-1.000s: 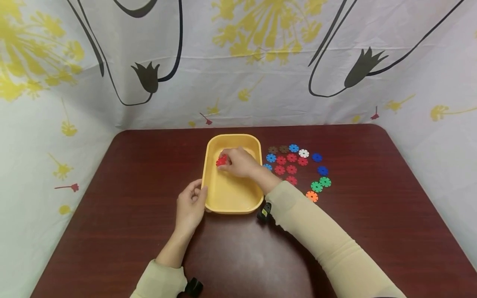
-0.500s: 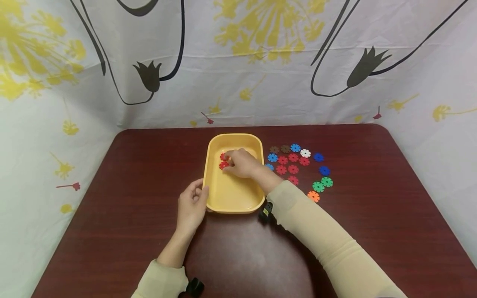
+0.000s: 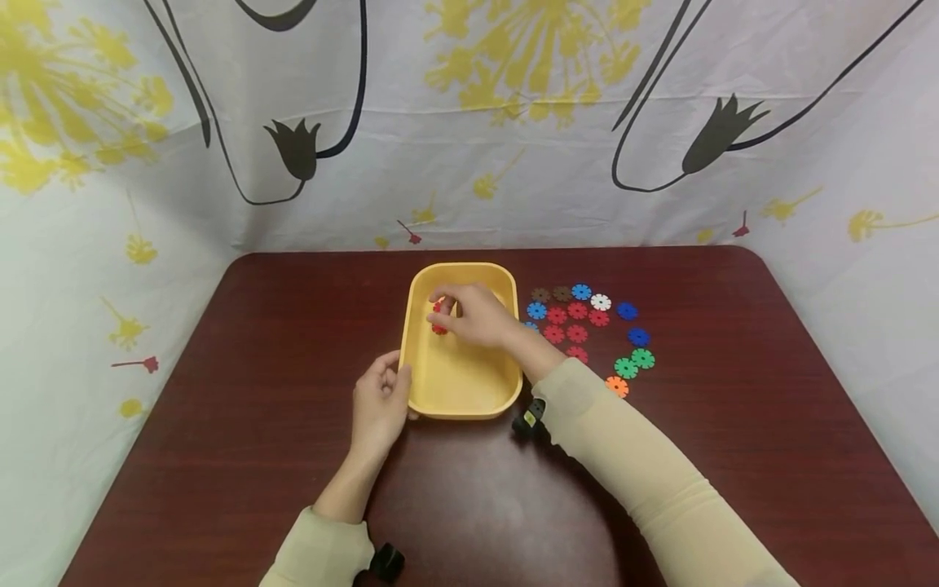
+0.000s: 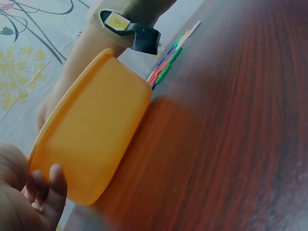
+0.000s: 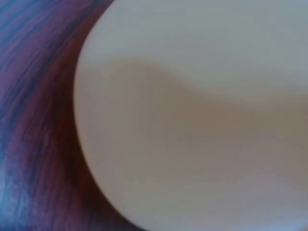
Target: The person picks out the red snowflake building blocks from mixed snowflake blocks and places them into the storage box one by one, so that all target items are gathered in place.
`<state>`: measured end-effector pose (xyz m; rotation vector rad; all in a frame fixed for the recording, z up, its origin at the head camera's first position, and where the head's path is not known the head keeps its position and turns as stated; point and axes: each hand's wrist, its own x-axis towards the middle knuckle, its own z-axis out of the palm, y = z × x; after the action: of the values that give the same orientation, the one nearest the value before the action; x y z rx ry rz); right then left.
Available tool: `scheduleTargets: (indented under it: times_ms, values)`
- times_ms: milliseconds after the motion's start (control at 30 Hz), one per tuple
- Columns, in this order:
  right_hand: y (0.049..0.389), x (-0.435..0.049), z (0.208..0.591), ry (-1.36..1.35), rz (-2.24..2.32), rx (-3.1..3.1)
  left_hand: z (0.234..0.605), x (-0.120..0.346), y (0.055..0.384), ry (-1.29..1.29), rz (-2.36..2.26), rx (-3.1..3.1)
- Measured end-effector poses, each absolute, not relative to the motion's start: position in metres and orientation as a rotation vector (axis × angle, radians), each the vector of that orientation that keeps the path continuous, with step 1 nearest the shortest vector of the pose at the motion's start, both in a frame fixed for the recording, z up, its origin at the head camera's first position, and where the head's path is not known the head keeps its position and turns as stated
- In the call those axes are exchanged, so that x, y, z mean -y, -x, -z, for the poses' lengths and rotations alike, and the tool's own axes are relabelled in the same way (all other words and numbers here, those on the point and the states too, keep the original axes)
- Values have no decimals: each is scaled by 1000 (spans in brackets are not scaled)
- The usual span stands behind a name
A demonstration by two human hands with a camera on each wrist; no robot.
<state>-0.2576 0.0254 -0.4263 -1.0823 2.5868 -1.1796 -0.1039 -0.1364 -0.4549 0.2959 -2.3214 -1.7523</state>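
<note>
A yellow plastic tray [image 3: 464, 390] stands on the table, its left rim held by my left hand [image 3: 376, 412] near the front corner. In the left wrist view, that hand's fingers rest against the outer wall of the tray [image 4: 96, 127]. Inside the tray, towards the back left, lie red notched discs [image 3: 438, 329]. My right hand [image 3: 480, 316] hovers over them with thumb and forefinger spread apart, partly covering the discs from above. A pale, blurred rounded surface [image 5: 183, 144] fills most of the right wrist view.
Right of the tray lie several notched discs: red [image 3: 577, 333], blue [image 3: 639, 336], green [image 3: 642, 359], brown [image 3: 562, 293], a white disc [image 3: 601, 302] and an orange disc [image 3: 616, 386]. The right forearm [image 3: 631, 465] crosses the tray's right rim. A patterned cloth [image 3: 469, 187] hangs behind the dark table [image 3: 308, 326].
My right hand brought a red disc down in the tray, let it go beside another, and has risen slightly with its fingers spread. The left hand stays at the rim.
</note>
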Motion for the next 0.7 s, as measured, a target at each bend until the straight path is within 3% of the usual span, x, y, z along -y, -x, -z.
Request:
scheduleTargets:
  times_ms: [500, 700]
  values:
    - [250, -69, 411, 1231, 1462, -2711, 460, 127, 105, -334, 1631, 2220]
    - [252, -97, 412, 1136, 1489, -2774, 461, 126, 104, -365, 1654, 2212]
